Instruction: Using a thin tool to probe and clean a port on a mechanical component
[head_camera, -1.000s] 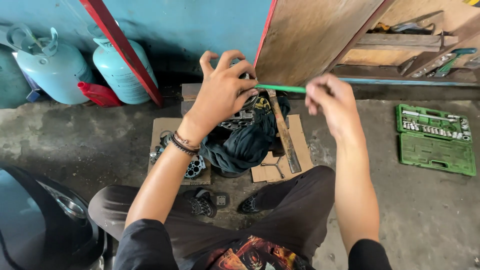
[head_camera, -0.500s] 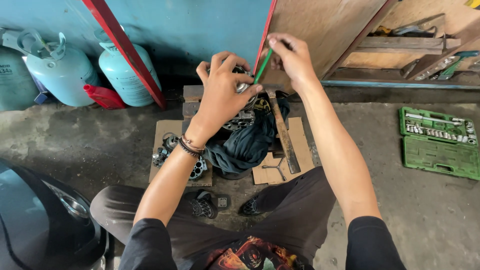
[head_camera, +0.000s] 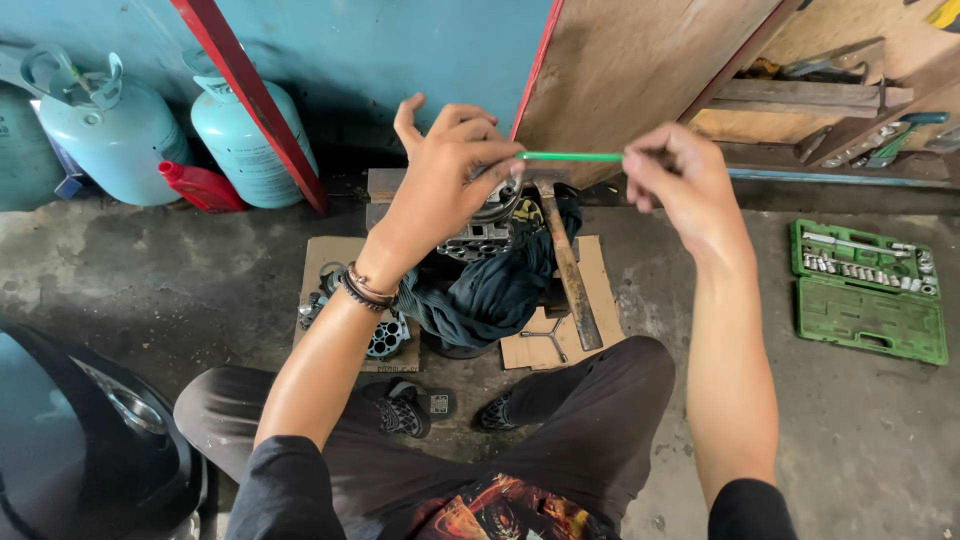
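1. 2 pale green gas cylinders (head_camera: 105, 135) stand against the blue wall at far left, smooth and rounded, with a red plastic bottle (head_camera: 202, 186) lying between them.
2. 1 flat brown cardboard sheet (head_camera: 330, 260) lies on the rough concrete floor.
3. The left hand (head_camera: 440, 190) pinches the left end of 1 thin green rod (head_camera: 572, 157) between thumb and fingertips, other fingers curled.
4. The rod runs level between both hands, above a grey metal engine part (head_camera: 485, 232) draped in dark cloth (head_camera: 490, 295).
5. 1 wooden-handled hammer (head_camera: 568, 265) leans on the cloth.
6. The right hand (head_camera: 675, 180) pinches the rod's right end, fingers bunched.
7. 1 open green plastic socket case (head_camera: 868, 290) lies at far right, its upper half filled with shiny sockets.
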